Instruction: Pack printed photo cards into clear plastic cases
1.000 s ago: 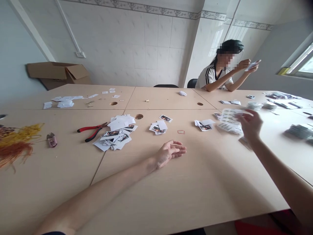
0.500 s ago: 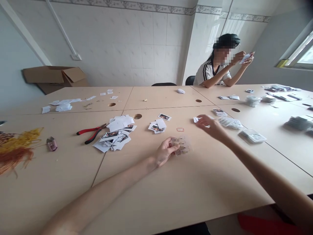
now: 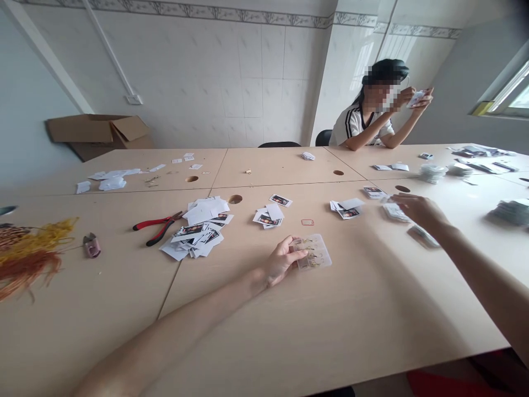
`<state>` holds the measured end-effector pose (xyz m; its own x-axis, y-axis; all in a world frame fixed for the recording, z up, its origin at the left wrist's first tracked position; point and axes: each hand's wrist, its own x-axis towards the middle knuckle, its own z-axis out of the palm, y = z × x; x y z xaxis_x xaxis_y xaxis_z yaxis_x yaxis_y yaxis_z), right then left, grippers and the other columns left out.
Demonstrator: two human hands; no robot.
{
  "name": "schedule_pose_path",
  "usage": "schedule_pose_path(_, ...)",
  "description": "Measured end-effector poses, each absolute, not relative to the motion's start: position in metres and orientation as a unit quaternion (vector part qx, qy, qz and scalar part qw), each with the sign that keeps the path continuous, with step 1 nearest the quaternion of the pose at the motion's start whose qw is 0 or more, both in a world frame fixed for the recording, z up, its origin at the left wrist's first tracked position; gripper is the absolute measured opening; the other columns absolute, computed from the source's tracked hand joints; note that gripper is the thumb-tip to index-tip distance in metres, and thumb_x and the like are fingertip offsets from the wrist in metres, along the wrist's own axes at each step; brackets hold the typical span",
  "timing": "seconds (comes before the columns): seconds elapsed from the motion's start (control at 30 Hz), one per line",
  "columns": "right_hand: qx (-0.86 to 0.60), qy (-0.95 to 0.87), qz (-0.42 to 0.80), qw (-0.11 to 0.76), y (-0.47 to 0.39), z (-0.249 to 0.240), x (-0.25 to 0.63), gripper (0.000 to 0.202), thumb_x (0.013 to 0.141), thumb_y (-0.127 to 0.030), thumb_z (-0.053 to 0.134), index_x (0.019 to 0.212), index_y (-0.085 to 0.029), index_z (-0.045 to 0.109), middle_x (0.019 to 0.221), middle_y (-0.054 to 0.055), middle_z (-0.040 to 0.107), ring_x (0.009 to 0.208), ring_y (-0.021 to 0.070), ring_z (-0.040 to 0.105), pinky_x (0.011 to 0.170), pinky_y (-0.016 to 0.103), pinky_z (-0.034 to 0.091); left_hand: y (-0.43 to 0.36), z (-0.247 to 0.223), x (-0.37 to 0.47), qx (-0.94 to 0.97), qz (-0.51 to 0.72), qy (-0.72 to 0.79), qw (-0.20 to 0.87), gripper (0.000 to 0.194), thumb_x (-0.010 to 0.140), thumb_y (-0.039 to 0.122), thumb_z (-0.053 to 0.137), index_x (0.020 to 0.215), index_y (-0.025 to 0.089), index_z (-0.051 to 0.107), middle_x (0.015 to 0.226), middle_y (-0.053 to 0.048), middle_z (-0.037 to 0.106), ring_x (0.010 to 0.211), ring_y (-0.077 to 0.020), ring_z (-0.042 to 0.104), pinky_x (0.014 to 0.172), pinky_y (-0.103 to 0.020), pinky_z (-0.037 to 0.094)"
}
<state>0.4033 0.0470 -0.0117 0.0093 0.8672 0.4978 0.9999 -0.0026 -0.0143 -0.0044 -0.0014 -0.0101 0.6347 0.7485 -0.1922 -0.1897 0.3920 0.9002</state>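
Note:
In my left hand (image 3: 285, 260) is a clear plastic case (image 3: 323, 255) with several gold-coloured hooked pieces in it, the thumb on top. My right hand (image 3: 419, 210) is stretched out over the clear plastic packets (image 3: 395, 214) to the right. Something see-through shows at its fingertips, but blur hides whether they grip it. Left of that hand lies a small stack of printed cards (image 3: 349, 209). A red-edged label (image 3: 307, 223) lies just beyond the case. Another pile of cards (image 3: 264, 219) sits past my left hand.
Red-handled pliers (image 3: 159, 231) lie beside a large card heap (image 3: 198, 237). Further left are pink snippers (image 3: 91, 246) and yellow and orange threads (image 3: 45, 242). A co-worker (image 3: 363, 124) sits across the table, holding a card-like item. Round holes (image 3: 235, 199) pierce the tabletop.
My right hand has moved right, from the small card stack to the plastic packets. The case in my left hand now shows more fully, lying slightly lower and further right.

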Motion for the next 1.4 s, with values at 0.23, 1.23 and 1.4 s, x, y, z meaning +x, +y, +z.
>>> schedule_pose_path(0.23, -0.716, -0.675, -0.035, 0.174, 0.044, -0.024, 0.455, 0.022, 0.062, -0.007, 0.05, 0.076, -0.019, 0.062, 0.079, 0.011, 0.065, 0.06, 0.0195, 0.059, 0.059, 0.031, 0.043, -0.001, -0.01, -0.004, 0.464, 0.298, 0.287, 0.783, 0.028, 0.071, 0.021, 0.06, 0.097, 0.019, 0.048, 0.105, -0.008, 0.056, 0.094, -0.018, 0.056, 0.087, -0.036, 0.04)
schedule_pose_path(1.23, -0.35, -0.841, 0.26, 0.32, -0.003, -0.013, 0.169, 0.047, 0.07, -0.028, 0.059, 0.114, -0.024, 0.044, 0.115, 0.006, 0.052, 0.105, 0.0203, 0.05, 0.086, 0.037, 0.043, 0.0, -0.023, -0.006, 0.569, 0.51, 0.383, 0.519, 0.013, 0.062, 0.012, 0.059, 0.061, 0.016, 0.046, 0.097, -0.004, 0.058, 0.091, -0.0161, 0.055, 0.081, -0.03, 0.041)
schedule_pose_path(1.4, -0.325, -0.895, 0.041, 0.304, -0.01, -0.03, 0.169, 0.029, 0.079, -0.015, 0.046, 0.106, -0.024, 0.053, 0.098, 0.006, 0.061, 0.084, 0.0178, 0.057, 0.073, 0.036, 0.046, 0.009, -0.035, -0.009, 0.606, 0.5, 0.432, 0.444, 0.025, 0.056, 0.0, 0.044, 0.064, 0.018, 0.059, 0.12, -0.004, 0.045, 0.118, -0.0199, 0.037, 0.098, -0.034, 0.029)
